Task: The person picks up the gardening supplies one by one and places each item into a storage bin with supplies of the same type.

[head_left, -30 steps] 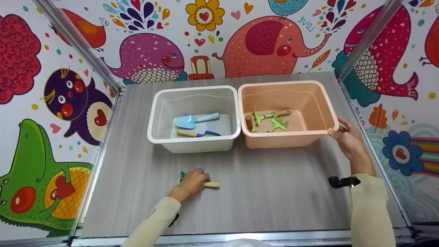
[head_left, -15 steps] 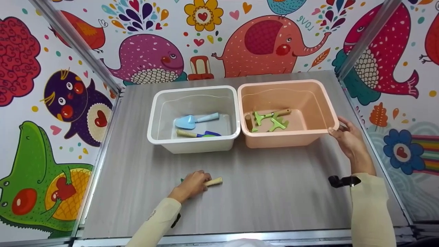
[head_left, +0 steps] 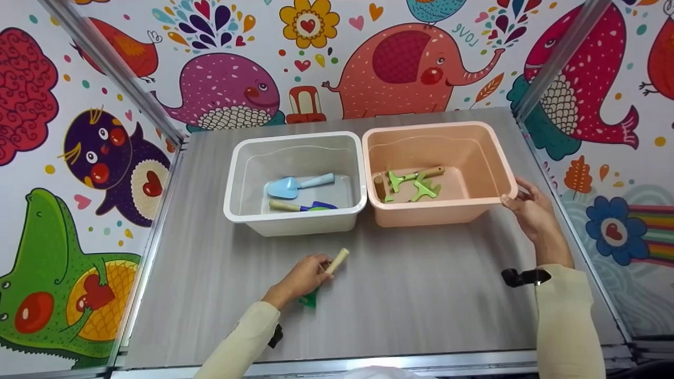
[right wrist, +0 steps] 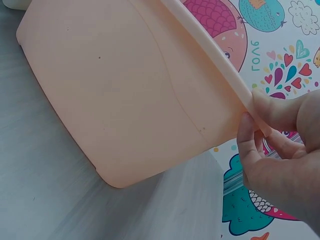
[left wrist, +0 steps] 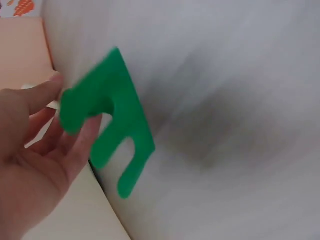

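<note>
My left hand [head_left: 303, 276] grips a small hand rake just above the table, in front of the white bin. Its pale wooden handle [head_left: 338, 260] points up and away to the right. In the left wrist view the green pronged head [left wrist: 122, 107] shows beside the fingers. My right hand [head_left: 536, 216] pinches the near right rim corner of the peach bin [head_left: 432, 215], thumb and fingers on either side of the edge in the right wrist view.
The white bin [head_left: 300, 226], left of the peach bin, contains a light-blue trowel [head_left: 284, 188] and a wooden-handled tool [head_left: 287, 206] with a blue part. Light-green garden tools [head_left: 425, 188] lie in the peach bin. Patterned walls and metal rails bound the grey table [head_left: 421, 295].
My left hand has lifted and turned the rake; its handle swung upward and its green head came round towards me. The right hand stays on the peach bin's corner.
</note>
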{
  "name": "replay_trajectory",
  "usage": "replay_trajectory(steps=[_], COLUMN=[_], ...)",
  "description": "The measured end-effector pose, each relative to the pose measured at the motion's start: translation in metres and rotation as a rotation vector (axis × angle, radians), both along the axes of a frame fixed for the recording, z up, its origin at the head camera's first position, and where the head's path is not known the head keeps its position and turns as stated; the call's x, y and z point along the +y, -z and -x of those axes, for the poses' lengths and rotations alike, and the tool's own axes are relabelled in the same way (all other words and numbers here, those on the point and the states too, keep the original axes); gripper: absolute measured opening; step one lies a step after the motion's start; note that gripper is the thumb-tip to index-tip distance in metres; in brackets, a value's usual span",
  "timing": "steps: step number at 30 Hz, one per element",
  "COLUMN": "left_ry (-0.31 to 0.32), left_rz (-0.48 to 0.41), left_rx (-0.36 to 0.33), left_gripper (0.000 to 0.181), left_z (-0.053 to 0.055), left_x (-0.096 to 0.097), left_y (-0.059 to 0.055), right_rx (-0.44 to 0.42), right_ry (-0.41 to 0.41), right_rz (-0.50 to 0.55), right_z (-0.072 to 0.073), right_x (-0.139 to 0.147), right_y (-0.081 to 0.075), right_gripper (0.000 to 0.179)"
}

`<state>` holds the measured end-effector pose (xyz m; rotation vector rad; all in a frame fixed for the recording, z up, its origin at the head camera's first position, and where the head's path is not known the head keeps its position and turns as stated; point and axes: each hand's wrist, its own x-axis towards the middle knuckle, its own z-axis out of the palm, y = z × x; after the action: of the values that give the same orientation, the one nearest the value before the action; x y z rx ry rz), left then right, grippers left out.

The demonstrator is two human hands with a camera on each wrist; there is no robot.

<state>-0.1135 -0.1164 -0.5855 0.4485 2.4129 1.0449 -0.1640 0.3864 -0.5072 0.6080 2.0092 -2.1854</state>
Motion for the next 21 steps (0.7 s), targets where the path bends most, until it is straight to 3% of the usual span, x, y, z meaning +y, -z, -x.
replay_trajectory(steps=[8, 15, 21], left_ry=[-0.093, -0.139, -0.158], left_rz=[-0.140, -0.231, -0.246], left_rx=[-0.127, -0.203, -0.250], left_gripper=[0.048, 0.047, 0.043], left_z=[0.005, 0.004, 0.005], left_x=[0.008, 0.016, 0.024], left_y=[-0.008, -0.016, -0.024], right_rx=[-0.032, 0.000, -0.005], right_ry=[-0.005, 0.001, -0.006], right_rz=[-0.005, 0.020, 0.010], right_z=[0.001, -0.001, 0.000], right_x=[-0.001, 0.000, 0.000], right_y=[-0.001, -0.001, -0.001], right_gripper=[0.092, 0.089, 0.088])
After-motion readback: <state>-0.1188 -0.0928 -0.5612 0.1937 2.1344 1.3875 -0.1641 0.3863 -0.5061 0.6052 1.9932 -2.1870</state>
